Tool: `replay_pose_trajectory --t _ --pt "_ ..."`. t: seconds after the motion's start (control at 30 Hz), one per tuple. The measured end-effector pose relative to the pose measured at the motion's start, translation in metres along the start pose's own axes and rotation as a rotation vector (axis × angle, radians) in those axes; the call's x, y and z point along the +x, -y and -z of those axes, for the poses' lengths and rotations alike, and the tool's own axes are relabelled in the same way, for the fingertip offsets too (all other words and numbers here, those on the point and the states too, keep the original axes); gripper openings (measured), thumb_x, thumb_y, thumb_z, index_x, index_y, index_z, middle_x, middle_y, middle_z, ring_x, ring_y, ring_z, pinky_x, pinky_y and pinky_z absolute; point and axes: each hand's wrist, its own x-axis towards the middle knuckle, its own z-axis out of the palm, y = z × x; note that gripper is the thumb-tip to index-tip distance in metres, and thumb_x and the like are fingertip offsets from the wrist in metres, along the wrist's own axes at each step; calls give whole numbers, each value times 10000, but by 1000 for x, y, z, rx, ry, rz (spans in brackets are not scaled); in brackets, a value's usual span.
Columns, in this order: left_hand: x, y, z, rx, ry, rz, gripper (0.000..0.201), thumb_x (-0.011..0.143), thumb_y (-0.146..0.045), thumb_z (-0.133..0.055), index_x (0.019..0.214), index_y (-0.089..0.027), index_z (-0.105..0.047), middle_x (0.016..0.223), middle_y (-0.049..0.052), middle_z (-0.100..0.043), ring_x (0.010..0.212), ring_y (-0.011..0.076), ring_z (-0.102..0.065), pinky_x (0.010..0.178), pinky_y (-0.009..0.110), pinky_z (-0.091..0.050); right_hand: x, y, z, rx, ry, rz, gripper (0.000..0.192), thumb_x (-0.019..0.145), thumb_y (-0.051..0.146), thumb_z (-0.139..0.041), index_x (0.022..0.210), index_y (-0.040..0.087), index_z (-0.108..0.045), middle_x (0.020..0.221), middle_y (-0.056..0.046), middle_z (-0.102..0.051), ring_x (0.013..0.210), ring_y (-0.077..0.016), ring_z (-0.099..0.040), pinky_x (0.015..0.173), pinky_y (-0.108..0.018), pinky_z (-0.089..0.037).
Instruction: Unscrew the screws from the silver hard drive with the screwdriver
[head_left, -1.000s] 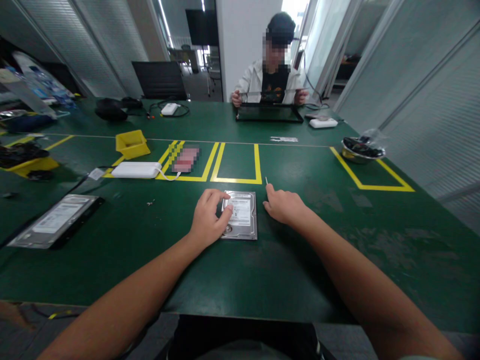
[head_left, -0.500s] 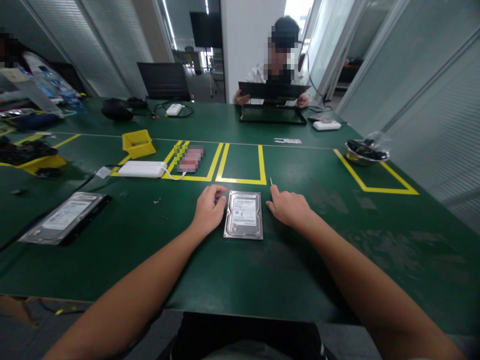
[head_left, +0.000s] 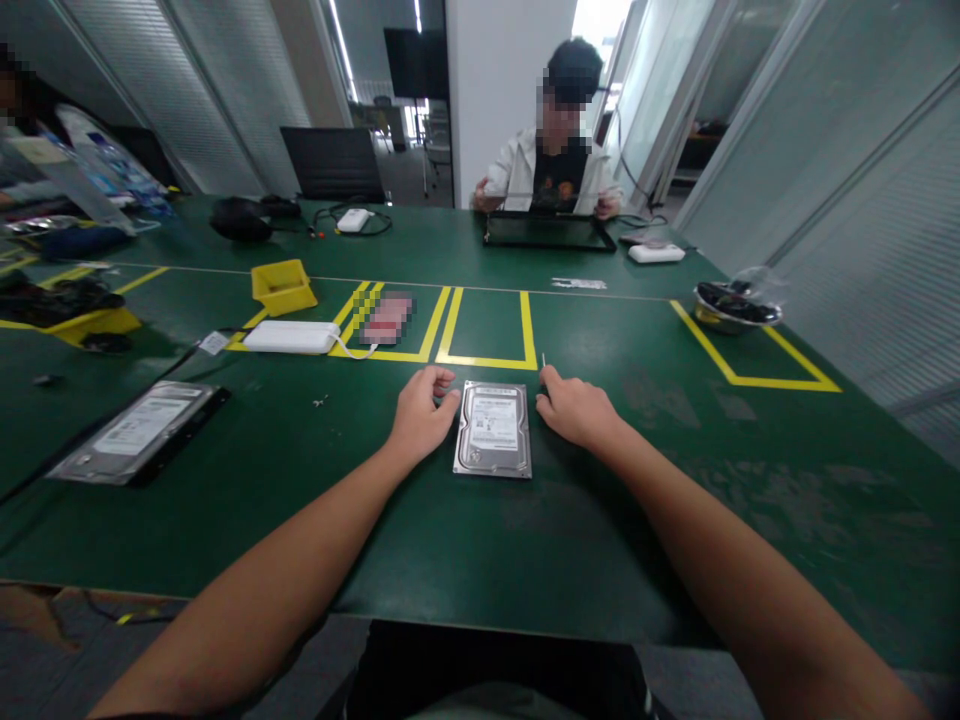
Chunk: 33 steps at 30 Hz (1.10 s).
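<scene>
A silver hard drive [head_left: 492, 430], label side up, lies flat on the green table between my hands. Beside its left edge rests my left hand [head_left: 425, 410], fingers loosely curled and the thumb apart, with nothing in it. The thumb tip is close to the drive; I cannot tell whether it touches. To the right of the drive, my right hand [head_left: 574, 405] is closed around a thin metal shaft [head_left: 544, 361], whose tip sticks up past the index finger. The rest of that tool is hidden in the hand.
Another hard drive [head_left: 139, 432] lies at left near a black cable. Farther back are a white power strip [head_left: 291, 337], a yellow bin [head_left: 283, 287], yellow tape outlines and a metal bowl [head_left: 736, 305] of dark parts. Across the table, a person [head_left: 562, 150] holds a panel above a black frame [head_left: 549, 232].
The view has shifted slightly, while my hands and the hard drive keep nearly the same places. Across the table, the person's dark panel has tilted and now looks thin and see-through.
</scene>
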Motion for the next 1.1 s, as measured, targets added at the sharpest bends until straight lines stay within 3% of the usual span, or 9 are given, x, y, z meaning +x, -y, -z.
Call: replay_pose_trajectory --t 0.3,0.47,0.6,0.73,0.83,0.93,1.0,1.1 --pt "-1 0 -3 0 32 12 168 818 -202 -598 979 -154 -606 927 59 -655 780 171 -619 762 352 -544 10 -1 -7 59 -74 19 370 992 433 -305 1200 165 -452 1032 -157 -687 901 -292 -663 737 -349 -429" --pt "2 10 -4 -1 44 -9 199 833 -97 -506 996 -147 -608 962 79 -669 885 197 -645 864 398 -542 11 -4 -7 95 -147 -12 396 1010 457 -267 1186 158 -457 991 -153 -683 872 -278 -659 706 -334 -413" --pt "8 16 -3 -1 182 34 448 753 17 -462 1157 -139 -577 1138 105 -673 989 203 -654 921 398 -535 -1 -1 2 104 -223 -28 365 1002 452 -326 1167 160 -470 1077 -144 -651 943 -268 -638 746 -333 -416" --pt "14 18 0 18 355 -62 699 713 33 -472 1386 -148 -437 1340 109 -608 1255 247 -544 1080 445 -425 -28 15 12 113 -220 32 390 963 475 -427 1174 155 -500 1082 -150 -637 921 -277 -641 727 -347 -436" --pt "18 19 2 30 432 -129 722 745 -18 -506 1443 -153 -380 1365 102 -597 1326 273 -477 1143 476 -332 -54 31 15 121 -149 110 468 945 496 -453 1268 158 -480 1068 -151 -646 910 -300 -651 714 -370 -467" --pt "20 21 7 3 509 -148 740 767 -101 -569 1470 -148 -344 1383 121 -574 1332 295 -464 1148 493 -308 -76 45 10 168 -112 149 696 916 518 -506 1475 154 -306 1146 -184 -632 989 -341 -646 773 -427 -506" --pt "22 23 13 -39 565 -162 792 759 -146 -609 1491 -149 -307 1403 140 -543 1339 304 -454 1140 492 -313 -86 51 2 208 -129 173 847 870 541 -578 1540 195 -193 1373 -242 -492 1108 -376 -608 844 -464 -510" --pt "25 25 23 -99 644 -166 859 755 -231 -668 1510 -175 -264 1396 142 -528 1322 313 -465 1104 487 -347 -93 57 -12 278 -176 189 1008 790 547 -681 1566 256 -106 1602 -268 -41 1219 -409 -546 942 -496 -480"
